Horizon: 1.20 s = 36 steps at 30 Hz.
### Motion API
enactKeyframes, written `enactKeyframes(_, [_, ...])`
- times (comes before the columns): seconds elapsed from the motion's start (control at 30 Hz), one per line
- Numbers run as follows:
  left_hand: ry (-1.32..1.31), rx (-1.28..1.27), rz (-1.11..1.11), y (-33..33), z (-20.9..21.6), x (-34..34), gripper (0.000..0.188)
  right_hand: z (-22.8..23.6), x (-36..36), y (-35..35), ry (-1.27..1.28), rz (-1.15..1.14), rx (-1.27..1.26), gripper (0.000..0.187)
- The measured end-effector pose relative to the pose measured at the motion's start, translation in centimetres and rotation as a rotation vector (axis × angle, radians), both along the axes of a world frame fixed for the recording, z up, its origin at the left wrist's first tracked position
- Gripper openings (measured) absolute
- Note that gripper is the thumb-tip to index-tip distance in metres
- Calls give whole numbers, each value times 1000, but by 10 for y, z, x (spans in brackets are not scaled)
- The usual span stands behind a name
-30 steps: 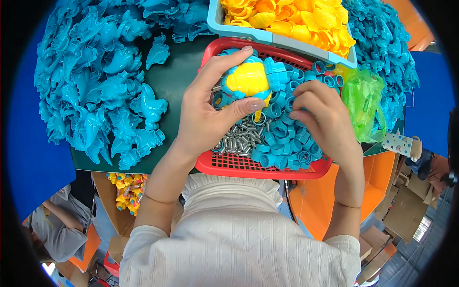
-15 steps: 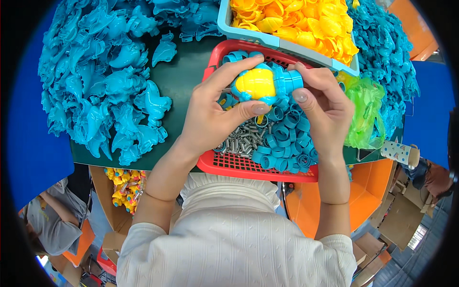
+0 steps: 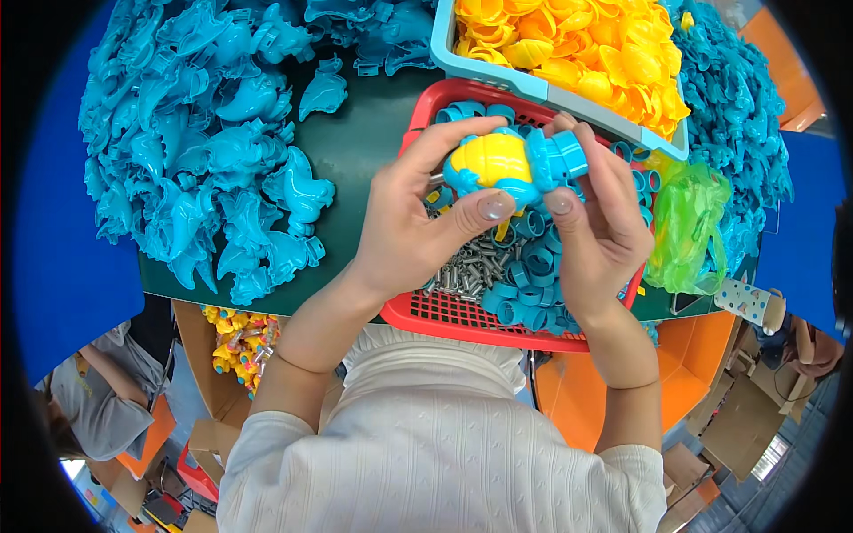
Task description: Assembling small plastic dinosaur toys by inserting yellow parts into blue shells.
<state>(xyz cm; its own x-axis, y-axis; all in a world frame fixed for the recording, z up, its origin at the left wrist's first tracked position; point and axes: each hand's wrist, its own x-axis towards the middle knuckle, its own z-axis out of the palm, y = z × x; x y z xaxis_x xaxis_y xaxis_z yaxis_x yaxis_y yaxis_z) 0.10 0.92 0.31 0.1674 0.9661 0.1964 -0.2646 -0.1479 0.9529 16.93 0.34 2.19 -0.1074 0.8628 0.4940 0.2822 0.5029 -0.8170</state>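
Both hands hold one blue plastic toy figure with a ribbed yellow belly (image 3: 494, 159) above a red basket (image 3: 484, 334). My left hand (image 3: 411, 211) grips its left end, with the thumb along the lower side and the fingers over the top. At the narrower blue end, the thumb and fingers of my right hand (image 3: 602, 209) close around the toy. Below it in the basket lie blue plastic rings (image 3: 536, 259) and small metal cylinders (image 3: 461, 276). A few yellow bits show among them, partly hidden by the hands.
Blue molded shells (image 3: 200, 133) are heaped on the left of the dark green table (image 3: 355, 115). A light blue bin (image 3: 551, 93) of yellow shells stands behind the basket. To the right are a green plastic bag (image 3: 689, 226) and another blue pile (image 3: 733, 98). Another person (image 3: 102, 391) sits lower left.
The toy has tilted, its right end turning slightly, and my left thumb has moved along its lower side. The whole view has shifted a little. Both hands still hold the toy.
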Motion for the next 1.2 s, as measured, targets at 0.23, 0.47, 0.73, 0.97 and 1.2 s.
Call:
enactKeyframes(0.23, [33, -78, -67, -1, 0, 2, 57, 7, 3, 1, -307, -78, 175, 46])
enactKeyframes(0.47, [50, 29, -3, 0, -4, 2, 53, 9, -2, -1, -324, -43, 124, 48])
enactKeyframes(0.73, [195, 329, 134, 1, -8, 0, 62, 11, -4, -3, -269, 46, 187, 48])
enactKeyframes(0.97, [454, 591, 85, 5, -3, -4, 73, -2, 9, 3, 145, 178, -37, 40])
enactKeyframes(1.2, [224, 458, -14, 0, -6, 7, 88, 0, 18, -5, 34, 250, -92, 51])
